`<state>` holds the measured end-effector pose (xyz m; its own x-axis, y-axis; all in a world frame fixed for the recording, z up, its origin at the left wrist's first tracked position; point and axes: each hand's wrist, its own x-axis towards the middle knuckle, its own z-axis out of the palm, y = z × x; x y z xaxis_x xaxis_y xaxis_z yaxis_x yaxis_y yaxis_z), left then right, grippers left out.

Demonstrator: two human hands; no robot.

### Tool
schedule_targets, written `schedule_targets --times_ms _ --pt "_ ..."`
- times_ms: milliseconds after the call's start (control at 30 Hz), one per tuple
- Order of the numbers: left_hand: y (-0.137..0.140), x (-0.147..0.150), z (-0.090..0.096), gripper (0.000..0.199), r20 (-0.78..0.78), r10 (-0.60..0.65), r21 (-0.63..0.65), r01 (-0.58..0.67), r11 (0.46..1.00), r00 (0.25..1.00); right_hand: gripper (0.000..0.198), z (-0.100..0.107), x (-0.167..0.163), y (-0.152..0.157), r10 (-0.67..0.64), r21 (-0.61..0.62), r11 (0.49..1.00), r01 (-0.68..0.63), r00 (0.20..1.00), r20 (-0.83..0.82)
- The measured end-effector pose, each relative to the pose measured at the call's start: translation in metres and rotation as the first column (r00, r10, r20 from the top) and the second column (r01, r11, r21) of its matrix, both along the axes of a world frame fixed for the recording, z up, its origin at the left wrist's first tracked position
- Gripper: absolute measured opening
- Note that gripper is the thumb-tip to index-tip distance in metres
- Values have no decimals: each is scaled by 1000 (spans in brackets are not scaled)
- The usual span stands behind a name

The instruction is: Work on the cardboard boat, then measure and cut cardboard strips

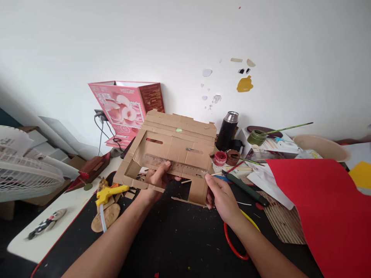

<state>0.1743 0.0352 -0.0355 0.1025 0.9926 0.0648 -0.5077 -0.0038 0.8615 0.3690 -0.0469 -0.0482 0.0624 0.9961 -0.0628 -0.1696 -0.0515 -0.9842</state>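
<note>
A brown cardboard piece (pixel 174 143) with cut-out openings is held tilted above the black table mat. Across its face lies a clear plastic ruler (pixel 185 167). My left hand (pixel 158 179) grips the cardboard at its lower cut edge, with the thumb pressing the ruler flat. At the right end of the ruler, my right hand (pixel 220 195) pinches the cardboard's right edge, thumb in front. The fingers of both hands are partly hidden behind the cardboard. Beyond the right hand lies a dark green utility knife (pixel 246 188).
On the left are a yellow glue gun (pixel 108 193) and a white fan (pixel 27 166). A pink box (pixel 127 108) and a black flask (pixel 228 130) stand by the wall. Paint jars (pixel 220 158), red sheet (pixel 324 204), corrugated cardboard (pixel 282 218) and red-yellow scissors handles (pixel 232 245) are on the right.
</note>
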Motion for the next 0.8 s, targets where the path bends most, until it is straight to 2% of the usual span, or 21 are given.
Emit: schedule_targets --times_ms 100,267,367,667,733,800 --pt "0 -1 0 42 -8 -18 0 18 1000 1000 70 0 0 1 -2 -5 1000 2 1000 0" --pt "0 1 2 31 -1 29 -11 -29 1000 1000 71 1 -2 2 -8 -15 1000 8 1000 -5" --pt "0 1 4 26 11 12 -2 -12 1000 1000 71 2 -2 2 1 -8 1000 -1 1000 -6" --pt "5 1 3 42 17 17 6 -17 1000 1000 69 2 -1 1 32 16 999 -31 999 -11" --pt "10 -3 6 42 45 55 -12 -54 998 997 68 3 1 2 42 36 998 -41 999 -15" --pt "17 -11 12 34 107 141 -65 -135 989 984 65 5 3 2 35 60 998 -34 999 -20"
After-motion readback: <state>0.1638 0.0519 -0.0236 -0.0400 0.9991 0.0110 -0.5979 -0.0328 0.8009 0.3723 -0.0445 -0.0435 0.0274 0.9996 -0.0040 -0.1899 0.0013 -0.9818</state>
